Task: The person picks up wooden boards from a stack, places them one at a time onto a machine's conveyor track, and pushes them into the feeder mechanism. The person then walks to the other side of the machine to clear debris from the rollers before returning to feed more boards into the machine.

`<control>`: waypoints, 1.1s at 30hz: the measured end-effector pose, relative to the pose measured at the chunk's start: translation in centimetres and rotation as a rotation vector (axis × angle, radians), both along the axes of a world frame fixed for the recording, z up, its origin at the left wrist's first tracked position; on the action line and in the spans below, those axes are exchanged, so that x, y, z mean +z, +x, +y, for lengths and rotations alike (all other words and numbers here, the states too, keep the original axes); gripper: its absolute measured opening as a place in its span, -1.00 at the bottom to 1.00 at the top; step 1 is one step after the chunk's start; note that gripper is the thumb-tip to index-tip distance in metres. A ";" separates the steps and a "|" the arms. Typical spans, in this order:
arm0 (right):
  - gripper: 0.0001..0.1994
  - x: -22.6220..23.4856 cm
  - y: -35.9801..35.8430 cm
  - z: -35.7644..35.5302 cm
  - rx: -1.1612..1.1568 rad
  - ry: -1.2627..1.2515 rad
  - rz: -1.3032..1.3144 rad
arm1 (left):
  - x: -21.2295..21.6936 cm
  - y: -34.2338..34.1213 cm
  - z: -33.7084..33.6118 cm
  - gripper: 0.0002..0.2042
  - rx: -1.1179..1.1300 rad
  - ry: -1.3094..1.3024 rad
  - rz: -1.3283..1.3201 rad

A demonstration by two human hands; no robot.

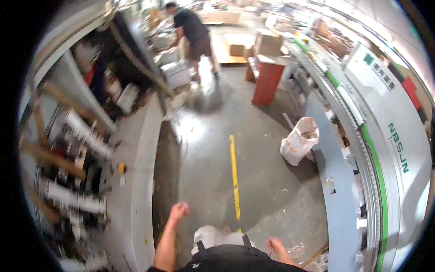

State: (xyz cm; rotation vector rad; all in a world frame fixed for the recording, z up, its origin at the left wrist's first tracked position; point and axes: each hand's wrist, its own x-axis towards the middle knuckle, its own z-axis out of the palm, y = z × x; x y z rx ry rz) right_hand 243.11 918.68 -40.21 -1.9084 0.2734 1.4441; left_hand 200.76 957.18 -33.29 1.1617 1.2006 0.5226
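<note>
My left hand (180,210) is raised in front of me at the left, its fingers curled into a loose fist with nothing showing in it. Lower and to the right, my right hand (274,245) is also closed, and I see no object in its fingers. Both hands are in the air over the grey floor (204,181), touching nothing. Between them, a yellow floor stripe (234,177) runs straight ahead from my feet.
A long machine (385,136) with a green strip lines the right side; a white sack (299,141) stands beside it. Ahead are a red-brown panel stand (268,84) and cardboard boxes (267,43). Machinery (81,181) fills the left. Another person (192,31) bends over at the far left.
</note>
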 end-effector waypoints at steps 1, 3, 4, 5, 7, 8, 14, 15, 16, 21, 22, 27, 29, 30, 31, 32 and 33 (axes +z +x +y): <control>-0.81 2.8 1.5 6.6 -0.034 0.074 -0.064 | 2.4 3.5 1.0 -0.78 0.002 0.008 0.116; -0.77 2.0 6.2 17.6 0.234 0.208 -0.144 | -3.1 3.9 5.0 -0.75 -0.034 0.067 0.230; -0.75 3.3 8.5 24.6 0.288 0.264 -0.254 | -4.8 4.7 7.4 -0.75 0.007 -0.036 0.196; -0.74 5.5 10.2 31.0 0.412 0.285 -0.348 | -7.4 3.7 9.6 -0.75 0.106 -0.198 0.133; -0.74 6.5 14.0 39.9 0.513 0.297 -0.466 | -13.1 2.7 12.8 -0.69 0.477 -0.489 0.041; -0.72 6.0 16.2 43.5 0.457 0.359 -0.490 | -15.1 1.0 14.6 -0.67 0.481 -0.553 0.004; -0.64 4.7 20.9 55.0 0.150 0.205 -0.228 | -16.2 3.2 37.1 -0.70 0.967 -0.904 0.060; -0.65 5.4 21.2 56.3 0.105 0.172 -0.197 | -15.3 5.9 43.0 -0.70 0.959 -0.901 0.071; -0.67 5.8 21.9 58.3 0.063 0.149 -0.164 | -14.4 9.0 49.0 -0.71 0.832 -0.777 0.002; -0.75 6.9 30.1 70.6 -0.124 0.088 -0.210 | -7.5 29.6 76.9 -0.75 0.145 -0.267 -0.055; -0.77 6.9 33.0 74.0 -0.123 0.092 -0.295 | -5.8 34.6 81.6 -0.77 0.027 -0.161 0.057; -0.86 9.4 53.5 96.4 -0.065 0.478 -0.995 | -2.3 52.2 97.1 -0.79 -0.069 -0.020 0.056; -0.83 17.1 60.1 107.1 -0.026 0.612 -0.999 | -1.7 53.2 99.5 -0.75 -0.089 -0.158 0.095; -0.78 20.9 62.3 112.7 -0.110 0.709 -1.146 | -1.4 54.4 101.3 -0.73 -0.154 -0.181 0.096; -0.70 24.6 65.6 116.8 -0.051 0.527 -1.314 | -0.1 57.0 102.6 -0.73 -0.182 -0.182 0.093; -0.62 28.6 68.6 120.7 -0.007 0.496 -1.419 | 2.1 60.0 104.0 -0.74 -0.210 -0.185 0.082; -0.59 30.4 73.1 123.7 0.036 0.469 -1.641 | 4.1 63.3 106.7 -0.74 -0.237 -0.190 0.074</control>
